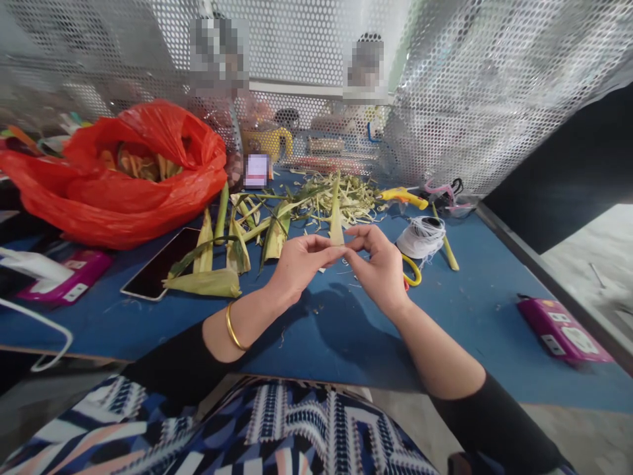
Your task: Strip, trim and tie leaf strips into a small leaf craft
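A narrow pale-green corn husk piece [336,212] stands upright between my hands, its wide end down and its tip pointing away. My left hand [304,260] pinches the lower end between thumb and fingers. From the other side, my right hand [378,264] closes thumb and fingers at the same end, the thumbs nearly meeting. Several larger green husks [277,232] lie beyond my left hand, one flat husk [205,282] closest to me. Behind the held piece spreads a heap of shredded husk strips [353,194]. Both hands hover above the blue table [316,349].
Left stand a red plastic bag [128,198], a dark tablet [161,264] and a purple power strip [74,277]. Right lie a white thread spool [422,234], yellow-handled scissors [413,270], a yellow glue gun [403,196] and another purple strip [564,330]. A perforated screen [316,39] closes the back.
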### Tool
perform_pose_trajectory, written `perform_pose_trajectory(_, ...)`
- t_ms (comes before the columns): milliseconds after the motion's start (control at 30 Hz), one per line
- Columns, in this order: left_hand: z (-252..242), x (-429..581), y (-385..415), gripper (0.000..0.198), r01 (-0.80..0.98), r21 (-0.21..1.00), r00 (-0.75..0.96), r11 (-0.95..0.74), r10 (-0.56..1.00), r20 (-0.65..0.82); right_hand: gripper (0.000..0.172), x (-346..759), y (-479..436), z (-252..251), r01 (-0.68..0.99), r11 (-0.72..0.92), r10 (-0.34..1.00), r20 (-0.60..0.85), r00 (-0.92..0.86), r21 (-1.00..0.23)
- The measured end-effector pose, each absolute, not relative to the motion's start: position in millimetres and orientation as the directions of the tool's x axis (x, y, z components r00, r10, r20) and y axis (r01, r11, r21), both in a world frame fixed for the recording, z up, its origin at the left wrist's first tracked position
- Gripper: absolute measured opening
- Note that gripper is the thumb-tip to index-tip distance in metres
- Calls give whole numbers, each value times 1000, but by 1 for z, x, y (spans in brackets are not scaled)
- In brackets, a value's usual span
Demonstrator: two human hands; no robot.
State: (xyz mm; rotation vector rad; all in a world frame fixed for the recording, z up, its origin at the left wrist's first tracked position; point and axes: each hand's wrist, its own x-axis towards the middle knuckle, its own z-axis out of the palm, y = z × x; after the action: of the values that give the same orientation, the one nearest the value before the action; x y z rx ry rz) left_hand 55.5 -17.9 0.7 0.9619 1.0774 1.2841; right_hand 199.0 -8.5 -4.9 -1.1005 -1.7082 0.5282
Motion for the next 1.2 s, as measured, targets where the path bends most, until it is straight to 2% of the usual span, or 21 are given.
perform_pose_trajectory(133,-1,54,-16,37,-291,950,6,112,993,-115,21,198,-9,-3,397,483,863,500,-67,-781)
perform_pose_trajectory(333,-2,51,-13,32,-380,892,108,244,970,-219,21,199,-4,-7,215,404,914,399,-68,-889)
perform_pose_trajectory(600,-3,56,-16,30,-303,950,11,82,997,-82,21,197,-2,-11,100,364,931,362,-37,-926)
perform_pose_trajectory(833,-7,56,-17,17,-116,987,-79,-113,991,104,20,193,-5,-10,96,375,926,378,7,-922)
perform_pose_trajectory(1033,-4,60,-17,17,-160,987,-64,-16,998,6,19,193,-4,-13,143,408,911,412,-4,-901)
perform_pose_trajectory(1200,-1,57,-15,16,-196,980,-73,39,996,-55,13,198,-5,-9,335,538,836,540,-96,-773)
